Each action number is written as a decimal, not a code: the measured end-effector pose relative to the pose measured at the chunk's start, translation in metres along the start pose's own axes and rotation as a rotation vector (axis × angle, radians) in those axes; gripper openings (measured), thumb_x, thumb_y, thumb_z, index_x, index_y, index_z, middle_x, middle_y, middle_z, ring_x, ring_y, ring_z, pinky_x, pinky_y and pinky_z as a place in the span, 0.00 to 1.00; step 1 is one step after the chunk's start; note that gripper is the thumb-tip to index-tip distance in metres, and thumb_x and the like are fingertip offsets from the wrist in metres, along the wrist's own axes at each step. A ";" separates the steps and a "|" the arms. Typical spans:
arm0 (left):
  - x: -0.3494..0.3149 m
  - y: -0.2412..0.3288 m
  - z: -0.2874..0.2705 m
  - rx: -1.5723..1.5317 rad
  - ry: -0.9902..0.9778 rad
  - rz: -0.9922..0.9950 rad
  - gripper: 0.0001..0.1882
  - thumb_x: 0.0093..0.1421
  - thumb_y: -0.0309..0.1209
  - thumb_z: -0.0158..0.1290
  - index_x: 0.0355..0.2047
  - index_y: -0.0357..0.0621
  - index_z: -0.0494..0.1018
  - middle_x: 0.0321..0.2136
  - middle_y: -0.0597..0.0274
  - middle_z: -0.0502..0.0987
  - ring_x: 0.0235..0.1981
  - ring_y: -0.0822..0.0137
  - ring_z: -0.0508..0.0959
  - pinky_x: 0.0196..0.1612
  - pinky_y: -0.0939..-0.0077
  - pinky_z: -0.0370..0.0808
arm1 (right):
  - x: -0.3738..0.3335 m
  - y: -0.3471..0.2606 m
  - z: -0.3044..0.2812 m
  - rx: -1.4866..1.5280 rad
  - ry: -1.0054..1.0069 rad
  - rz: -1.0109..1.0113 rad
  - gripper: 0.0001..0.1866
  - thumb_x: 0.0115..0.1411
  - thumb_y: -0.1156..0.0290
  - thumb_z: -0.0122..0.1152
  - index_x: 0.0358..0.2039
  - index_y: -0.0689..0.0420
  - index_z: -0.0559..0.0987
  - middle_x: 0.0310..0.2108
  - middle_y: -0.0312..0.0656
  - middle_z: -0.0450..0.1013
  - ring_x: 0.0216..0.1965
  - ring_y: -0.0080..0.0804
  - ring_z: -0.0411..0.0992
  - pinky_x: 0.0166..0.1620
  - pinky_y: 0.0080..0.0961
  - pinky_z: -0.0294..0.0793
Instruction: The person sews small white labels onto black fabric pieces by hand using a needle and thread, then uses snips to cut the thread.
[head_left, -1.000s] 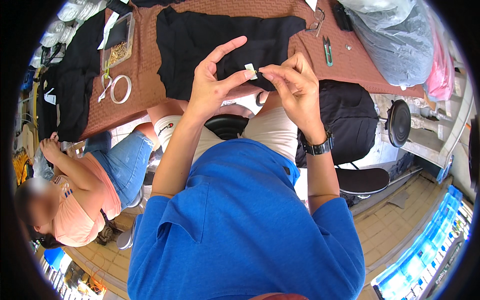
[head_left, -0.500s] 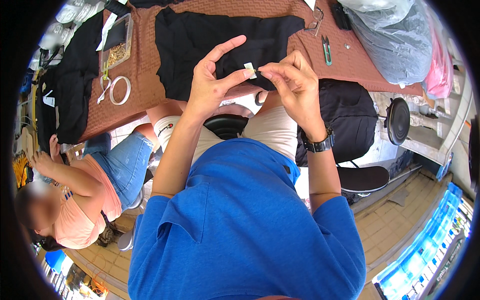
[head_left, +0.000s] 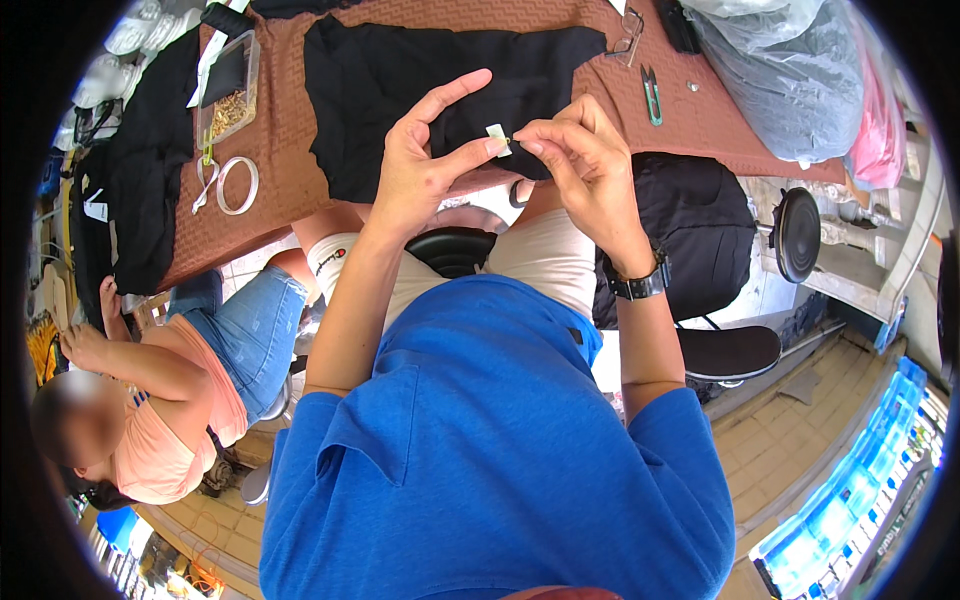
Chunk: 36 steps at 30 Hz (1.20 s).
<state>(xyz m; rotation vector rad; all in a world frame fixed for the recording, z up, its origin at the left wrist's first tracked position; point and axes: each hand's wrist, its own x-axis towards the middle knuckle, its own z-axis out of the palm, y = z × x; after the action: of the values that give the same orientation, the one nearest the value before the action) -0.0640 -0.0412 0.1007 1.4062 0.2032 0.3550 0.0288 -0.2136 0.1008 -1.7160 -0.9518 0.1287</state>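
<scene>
Over the near edge of the table, my left hand holds a small white tag at its thumb tip, with the index finger stretched up and away. Close beside the tag, my right hand is closed in a pinch. A tiny dark bit shows at its fingertips, too small to name. Both hands are in front of a black cloth piece spread on the brown tablecloth.
To the left stand a clear box of small gold-coloured pieces and a white ring of tape. Green-handled thread snips and eyeglasses lie right, near bulky plastic bags. A person sits at left.
Both hands keep nearly the same pose around the tag. The view has shifted very slightly.
</scene>
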 end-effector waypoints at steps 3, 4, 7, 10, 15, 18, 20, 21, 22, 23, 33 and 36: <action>0.000 -0.002 -0.001 -0.031 -0.004 -0.028 0.29 0.53 0.19 0.63 0.57 0.38 0.71 0.53 0.58 0.74 0.43 0.75 0.78 0.48 0.80 0.76 | 0.001 -0.002 0.002 0.007 0.028 -0.001 0.08 0.56 0.82 0.63 0.36 0.59 0.83 0.29 0.38 0.67 0.29 0.28 0.68 0.32 0.24 0.69; 0.000 -0.001 0.000 -0.033 -0.002 -0.026 0.29 0.53 0.18 0.63 0.57 0.38 0.71 0.53 0.58 0.74 0.43 0.75 0.78 0.48 0.81 0.76 | 0.001 -0.001 0.001 0.002 0.026 -0.010 0.08 0.56 0.82 0.63 0.36 0.59 0.83 0.29 0.38 0.67 0.29 0.28 0.68 0.32 0.24 0.69; 0.001 -0.003 0.000 -0.005 -0.002 0.008 0.29 0.53 0.18 0.63 0.57 0.38 0.71 0.52 0.58 0.75 0.42 0.75 0.78 0.48 0.81 0.77 | 0.001 -0.002 0.000 -0.017 0.020 -0.018 0.08 0.56 0.83 0.63 0.36 0.59 0.83 0.29 0.38 0.67 0.30 0.28 0.69 0.32 0.24 0.69; 0.002 -0.006 -0.002 0.024 -0.013 0.032 0.29 0.53 0.18 0.63 0.57 0.38 0.71 0.52 0.59 0.75 0.42 0.76 0.78 0.46 0.81 0.77 | 0.001 -0.001 0.000 0.002 0.020 -0.005 0.08 0.55 0.83 0.63 0.35 0.59 0.83 0.29 0.38 0.68 0.30 0.28 0.69 0.32 0.24 0.69; 0.000 -0.002 -0.001 -0.042 -0.013 -0.032 0.29 0.53 0.18 0.63 0.57 0.39 0.71 0.51 0.59 0.75 0.41 0.76 0.78 0.44 0.80 0.79 | 0.001 0.000 0.000 0.012 0.016 -0.005 0.08 0.55 0.83 0.63 0.35 0.60 0.83 0.29 0.38 0.68 0.30 0.28 0.69 0.32 0.23 0.70; 0.001 0.000 0.000 -0.037 -0.015 -0.029 0.29 0.54 0.18 0.63 0.57 0.39 0.71 0.51 0.59 0.75 0.40 0.76 0.78 0.44 0.81 0.79 | 0.001 0.000 0.000 0.005 0.015 -0.018 0.08 0.55 0.83 0.63 0.35 0.60 0.83 0.29 0.38 0.68 0.30 0.27 0.70 0.33 0.23 0.71; 0.000 0.001 0.000 -0.045 -0.019 -0.040 0.29 0.53 0.18 0.63 0.57 0.39 0.71 0.51 0.58 0.75 0.41 0.76 0.78 0.45 0.81 0.78 | 0.001 0.001 0.000 0.018 0.015 -0.010 0.08 0.56 0.84 0.63 0.35 0.60 0.83 0.29 0.38 0.69 0.31 0.27 0.70 0.33 0.22 0.72; 0.001 0.001 0.000 -0.049 -0.020 -0.046 0.29 0.53 0.18 0.63 0.57 0.39 0.71 0.52 0.58 0.75 0.42 0.76 0.78 0.46 0.80 0.78 | 0.001 0.001 0.000 0.031 0.017 -0.007 0.08 0.56 0.84 0.63 0.35 0.60 0.83 0.29 0.38 0.69 0.31 0.27 0.71 0.34 0.22 0.72; 0.001 0.000 0.000 -0.031 -0.021 -0.023 0.29 0.53 0.18 0.63 0.57 0.38 0.71 0.52 0.58 0.75 0.42 0.76 0.78 0.46 0.80 0.77 | 0.001 0.001 0.001 0.044 0.018 -0.004 0.08 0.56 0.84 0.63 0.35 0.60 0.83 0.29 0.38 0.69 0.31 0.26 0.71 0.34 0.22 0.72; 0.002 -0.003 -0.001 -0.014 -0.021 0.000 0.29 0.53 0.18 0.63 0.57 0.38 0.72 0.52 0.58 0.74 0.43 0.76 0.78 0.47 0.80 0.77 | 0.002 0.000 0.001 0.056 0.019 -0.001 0.07 0.56 0.84 0.63 0.35 0.60 0.83 0.29 0.38 0.69 0.31 0.26 0.71 0.34 0.21 0.73; 0.001 0.009 0.000 -0.069 -0.059 -0.103 0.29 0.53 0.18 0.63 0.57 0.38 0.72 0.53 0.58 0.74 0.42 0.76 0.78 0.47 0.81 0.76 | 0.003 0.007 -0.002 0.108 -0.012 0.036 0.05 0.55 0.81 0.66 0.33 0.59 0.84 0.28 0.35 0.72 0.29 0.22 0.69 0.32 0.19 0.69; 0.002 0.006 -0.001 -0.055 -0.056 -0.093 0.30 0.52 0.18 0.63 0.57 0.38 0.72 0.51 0.59 0.75 0.40 0.76 0.79 0.46 0.81 0.77 | 0.002 0.009 0.001 0.161 0.009 0.053 0.05 0.55 0.79 0.67 0.33 0.58 0.84 0.28 0.35 0.73 0.28 0.21 0.69 0.32 0.19 0.69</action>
<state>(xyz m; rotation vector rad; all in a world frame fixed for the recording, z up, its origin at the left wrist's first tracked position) -0.0631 -0.0387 0.1063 1.3458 0.2102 0.2426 0.0342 -0.2120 0.0934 -1.5921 -0.8658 0.2267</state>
